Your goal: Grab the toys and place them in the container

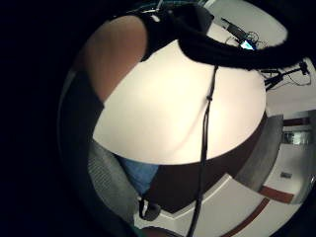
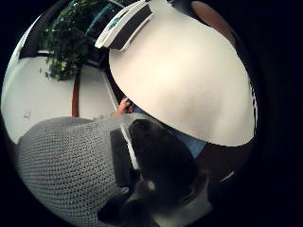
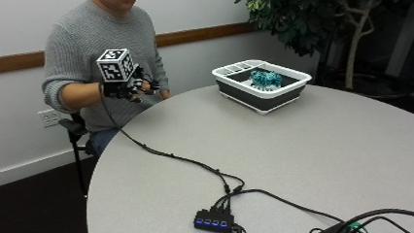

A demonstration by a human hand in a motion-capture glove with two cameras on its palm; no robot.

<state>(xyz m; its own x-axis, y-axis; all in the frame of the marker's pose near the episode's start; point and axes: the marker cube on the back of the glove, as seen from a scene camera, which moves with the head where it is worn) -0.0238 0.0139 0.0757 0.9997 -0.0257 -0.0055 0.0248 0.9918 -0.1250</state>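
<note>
In the outside view a white-rimmed, dark-walled container (image 3: 259,96) stands at the table's far side, with a teal toy (image 3: 264,78) inside it. No toy shows on the grey round table (image 3: 304,155). My gloved right hand (image 3: 131,87) hovers in front of the person's chest, just off the table's near-left edge and well away from the container. Its fingers are loosely curled and hold nothing. The thumb side palm view shows the container (image 2: 125,26) at the far rim of the table (image 2: 184,85), and the little finger side view shows only bare tabletop (image 1: 173,113).
A small black hub (image 3: 212,222) with blue lights lies near the table's front edge, with cables running from it. A leafy plant (image 3: 304,24) stands behind the container. The person's bare hand (image 3: 166,94) stays low by the table's edge.
</note>
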